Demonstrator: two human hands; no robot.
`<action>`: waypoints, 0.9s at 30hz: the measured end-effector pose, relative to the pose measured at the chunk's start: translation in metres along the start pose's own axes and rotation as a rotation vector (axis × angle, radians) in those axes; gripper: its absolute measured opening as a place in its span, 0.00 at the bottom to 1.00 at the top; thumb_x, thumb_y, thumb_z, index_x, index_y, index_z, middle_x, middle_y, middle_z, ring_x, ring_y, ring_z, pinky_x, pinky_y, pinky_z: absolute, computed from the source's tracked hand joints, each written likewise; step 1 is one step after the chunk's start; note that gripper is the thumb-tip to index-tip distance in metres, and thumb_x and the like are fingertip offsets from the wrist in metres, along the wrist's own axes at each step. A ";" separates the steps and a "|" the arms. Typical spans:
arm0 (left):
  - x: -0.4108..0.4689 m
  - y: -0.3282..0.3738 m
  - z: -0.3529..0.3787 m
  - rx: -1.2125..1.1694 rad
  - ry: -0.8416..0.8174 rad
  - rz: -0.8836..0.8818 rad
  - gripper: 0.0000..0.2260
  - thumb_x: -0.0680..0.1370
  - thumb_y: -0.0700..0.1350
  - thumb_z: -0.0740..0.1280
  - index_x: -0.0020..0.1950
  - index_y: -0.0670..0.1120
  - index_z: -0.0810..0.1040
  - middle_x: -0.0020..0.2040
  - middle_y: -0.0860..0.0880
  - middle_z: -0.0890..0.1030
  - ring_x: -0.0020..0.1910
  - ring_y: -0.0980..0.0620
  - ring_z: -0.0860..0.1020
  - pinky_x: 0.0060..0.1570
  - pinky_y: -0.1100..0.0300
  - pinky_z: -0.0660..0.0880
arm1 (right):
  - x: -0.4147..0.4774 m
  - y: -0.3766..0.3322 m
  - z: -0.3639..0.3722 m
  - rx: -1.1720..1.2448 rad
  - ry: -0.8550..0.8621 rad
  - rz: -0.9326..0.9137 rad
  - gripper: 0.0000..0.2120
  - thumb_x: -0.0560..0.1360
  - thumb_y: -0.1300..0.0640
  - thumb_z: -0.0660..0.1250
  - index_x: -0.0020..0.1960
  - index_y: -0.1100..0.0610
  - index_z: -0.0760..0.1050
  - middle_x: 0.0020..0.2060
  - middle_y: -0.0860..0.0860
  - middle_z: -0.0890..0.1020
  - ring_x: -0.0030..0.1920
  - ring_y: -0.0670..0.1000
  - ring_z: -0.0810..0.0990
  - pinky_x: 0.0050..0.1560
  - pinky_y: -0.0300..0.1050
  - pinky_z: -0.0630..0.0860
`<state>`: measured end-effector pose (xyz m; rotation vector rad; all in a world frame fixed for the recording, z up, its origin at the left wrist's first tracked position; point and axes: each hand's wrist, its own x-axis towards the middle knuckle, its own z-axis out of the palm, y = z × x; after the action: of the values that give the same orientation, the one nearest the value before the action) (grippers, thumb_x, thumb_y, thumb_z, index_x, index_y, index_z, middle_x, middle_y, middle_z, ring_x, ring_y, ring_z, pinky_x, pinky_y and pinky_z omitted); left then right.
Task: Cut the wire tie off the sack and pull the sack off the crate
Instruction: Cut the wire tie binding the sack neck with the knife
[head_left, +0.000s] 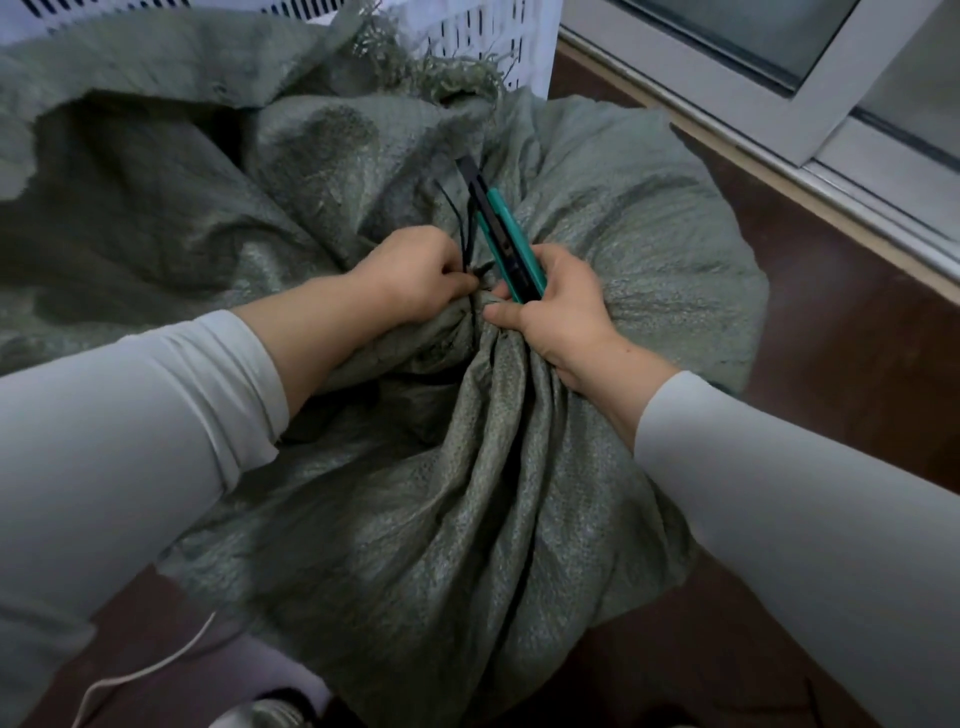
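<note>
A grey-green woven sack (519, 493) fills the middle of the head view, gathered into a tight neck between my hands. A thin black wire tie (461, 228) sticks up from that neck. My left hand (421, 275) pinches the tie at its base. My right hand (556, 312) grips a teal and black utility knife (501, 234), its far end pointing up and away from me, while the thumb presses on the sack's neck. The sack hides whatever it covers.
A second, open grey-green sack (156, 171) lies to the left. A white slotted plastic crate (467, 36) stands behind it. A pale sliding door frame (779, 119) runs along the right above dark brown floor (831, 364). A white cord (145, 670) lies bottom left.
</note>
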<state>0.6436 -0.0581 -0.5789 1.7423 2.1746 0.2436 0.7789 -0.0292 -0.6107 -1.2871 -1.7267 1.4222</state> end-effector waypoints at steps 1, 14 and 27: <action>0.000 -0.001 -0.001 0.005 0.001 0.007 0.13 0.77 0.48 0.65 0.47 0.38 0.80 0.45 0.39 0.81 0.44 0.42 0.76 0.42 0.55 0.69 | -0.001 -0.002 0.000 0.011 0.001 0.011 0.19 0.67 0.69 0.73 0.52 0.56 0.70 0.35 0.45 0.76 0.43 0.48 0.77 0.54 0.44 0.75; -0.007 -0.005 -0.008 -0.542 -0.031 -0.277 0.05 0.72 0.42 0.71 0.36 0.46 0.80 0.32 0.49 0.76 0.32 0.56 0.72 0.36 0.64 0.70 | -0.035 -0.069 -0.011 0.792 0.054 0.414 0.09 0.81 0.58 0.55 0.50 0.61 0.70 0.31 0.55 0.72 0.26 0.51 0.74 0.22 0.38 0.74; -0.001 0.007 -0.016 -0.641 0.195 -0.380 0.10 0.74 0.45 0.70 0.47 0.39 0.82 0.39 0.44 0.79 0.39 0.49 0.76 0.42 0.61 0.72 | -0.045 -0.014 0.007 0.374 0.055 0.221 0.06 0.80 0.60 0.57 0.54 0.57 0.71 0.47 0.54 0.76 0.42 0.49 0.76 0.41 0.45 0.78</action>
<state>0.6444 -0.0564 -0.5617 0.9719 2.1647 0.9202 0.7856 -0.0727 -0.5930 -1.3188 -1.2349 1.7186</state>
